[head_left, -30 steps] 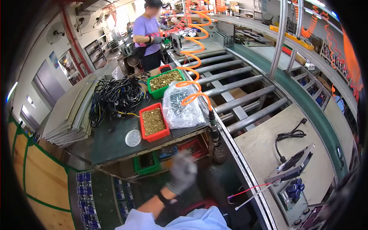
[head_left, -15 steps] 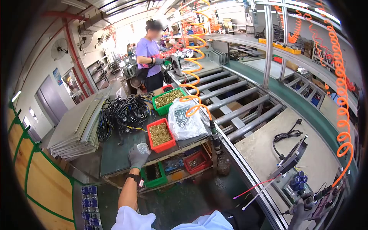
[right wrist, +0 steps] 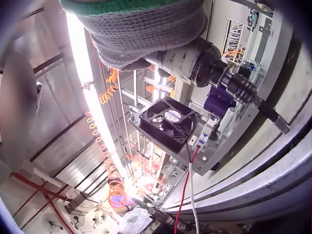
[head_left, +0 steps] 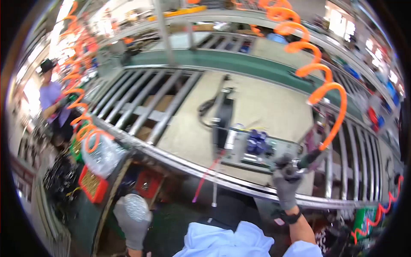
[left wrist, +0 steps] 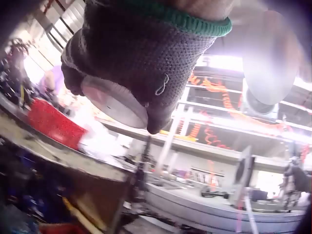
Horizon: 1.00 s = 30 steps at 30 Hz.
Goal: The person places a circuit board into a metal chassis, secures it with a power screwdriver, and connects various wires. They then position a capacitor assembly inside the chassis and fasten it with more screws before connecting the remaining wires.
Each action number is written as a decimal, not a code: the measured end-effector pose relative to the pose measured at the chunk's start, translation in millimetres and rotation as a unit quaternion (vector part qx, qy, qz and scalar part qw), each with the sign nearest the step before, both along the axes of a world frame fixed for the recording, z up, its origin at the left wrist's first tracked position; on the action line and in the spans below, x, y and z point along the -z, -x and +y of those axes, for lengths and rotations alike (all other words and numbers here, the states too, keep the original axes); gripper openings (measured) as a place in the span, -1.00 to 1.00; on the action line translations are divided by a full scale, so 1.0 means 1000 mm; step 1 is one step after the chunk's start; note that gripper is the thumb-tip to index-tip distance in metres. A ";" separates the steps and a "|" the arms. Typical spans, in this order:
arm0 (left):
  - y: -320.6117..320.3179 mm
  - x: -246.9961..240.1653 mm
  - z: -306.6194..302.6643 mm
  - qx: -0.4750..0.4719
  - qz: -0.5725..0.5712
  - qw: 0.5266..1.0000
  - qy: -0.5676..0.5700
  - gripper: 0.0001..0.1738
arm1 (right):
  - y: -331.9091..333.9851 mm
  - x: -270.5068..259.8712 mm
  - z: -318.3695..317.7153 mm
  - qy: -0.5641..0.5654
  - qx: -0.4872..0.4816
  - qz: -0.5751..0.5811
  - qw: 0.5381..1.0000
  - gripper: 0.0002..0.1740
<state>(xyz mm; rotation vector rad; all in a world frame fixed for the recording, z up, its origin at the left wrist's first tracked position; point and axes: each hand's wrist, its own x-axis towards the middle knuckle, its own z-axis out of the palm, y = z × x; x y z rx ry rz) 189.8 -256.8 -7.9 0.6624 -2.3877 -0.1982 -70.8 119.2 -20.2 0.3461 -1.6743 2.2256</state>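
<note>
At the lower left of the head view, a round dish [head_left: 136, 207] of small silvery pieces is gripped by the curled fingers of the gloved left hand [head_left: 132, 225]. Right of centre, a power screwdriver [right wrist: 192, 62] is clasped in the gloved right hand [head_left: 286, 183], beside a metal panel [head_left: 280, 150].

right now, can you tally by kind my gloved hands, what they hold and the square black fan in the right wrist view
Gloved left hand and gloved right hand: 2
Round dish: 1
Power driver: 1
Square black fan: 1
Total: 5
</note>
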 end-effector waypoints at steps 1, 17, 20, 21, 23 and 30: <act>0.019 0.008 0.022 0.081 -0.003 0.996 -0.027 -0.06 | -0.008 -0.011 0.004 -0.070 -0.012 -0.048 0.996 -0.51; 0.217 0.063 0.232 0.484 -0.064 0.869 -0.087 0.00 | -0.015 0.011 0.032 -0.142 0.041 0.060 0.987 -0.51; 0.205 0.059 0.229 0.498 -0.036 0.862 -0.085 -0.02 | -0.018 0.014 0.033 -0.115 0.019 0.056 0.992 -0.49; 0.206 0.063 0.228 0.499 -0.039 0.862 -0.084 -0.03 | -0.020 0.016 0.033 -0.106 0.015 0.048 0.993 -0.49; 0.212 0.073 0.227 0.495 -0.040 0.864 -0.082 -0.04 | -0.018 0.019 0.033 -0.133 0.027 0.064 0.989 -0.49; 0.218 0.069 0.225 0.494 -0.064 0.864 -0.071 -0.12 | -0.016 0.017 0.028 -0.127 0.063 0.013 0.990 -0.56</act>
